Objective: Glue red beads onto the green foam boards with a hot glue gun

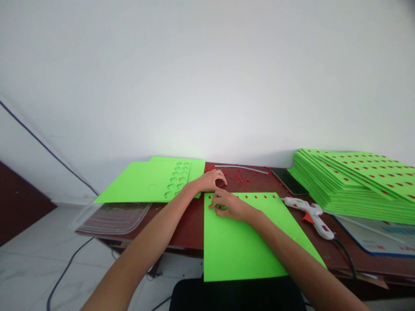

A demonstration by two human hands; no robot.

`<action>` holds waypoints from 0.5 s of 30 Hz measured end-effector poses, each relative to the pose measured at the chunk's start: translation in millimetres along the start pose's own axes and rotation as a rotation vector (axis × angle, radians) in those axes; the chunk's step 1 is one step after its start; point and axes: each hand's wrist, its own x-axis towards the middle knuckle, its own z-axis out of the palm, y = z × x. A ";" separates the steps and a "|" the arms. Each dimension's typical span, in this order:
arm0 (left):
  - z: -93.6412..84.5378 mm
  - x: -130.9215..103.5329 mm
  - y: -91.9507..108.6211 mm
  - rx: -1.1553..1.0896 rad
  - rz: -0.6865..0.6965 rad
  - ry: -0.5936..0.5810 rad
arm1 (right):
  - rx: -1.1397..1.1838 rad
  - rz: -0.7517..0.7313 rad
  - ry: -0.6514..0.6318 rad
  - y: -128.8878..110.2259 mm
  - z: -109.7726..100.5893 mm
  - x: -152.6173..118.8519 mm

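A bright green sheet (246, 246) lies over the table's front edge, with a row of small red pieces (256, 197) along its far edge. At the sheet's far left corner is my right hand (223, 204), its thumb and fingers bent together near a red piece; whether they grip one is too small to tell. My left hand (212, 180) rests just beyond that corner, fingers curved over the tabletop, and what its fingertips hold, if anything, cannot be made out. Loose red pieces (240, 177) are scattered on the dark table behind the sheet.
A white glue gun (311, 212) with an orange trigger lies right of the sheet, its cord trailing off the front. Behind it are a phone (289, 181) and a tall stack of green sheets (343, 190). More green sheets (129, 183) and a clear plastic lid (113, 219) are at left.
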 end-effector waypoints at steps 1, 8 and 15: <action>0.0 0.2 -0.1 -0.001 -0.001 -0.001 | 0.004 0.001 0.007 0.6 0.2 -0.2; -0.7 0.5 1.5 0.028 -0.010 -0.011 | 0.063 0.079 0.068 6.9 3.3 -1.9; -1.4 -1.3 3.7 0.022 0.004 -0.001 | 0.061 0.032 0.049 5.3 -0.8 -1.8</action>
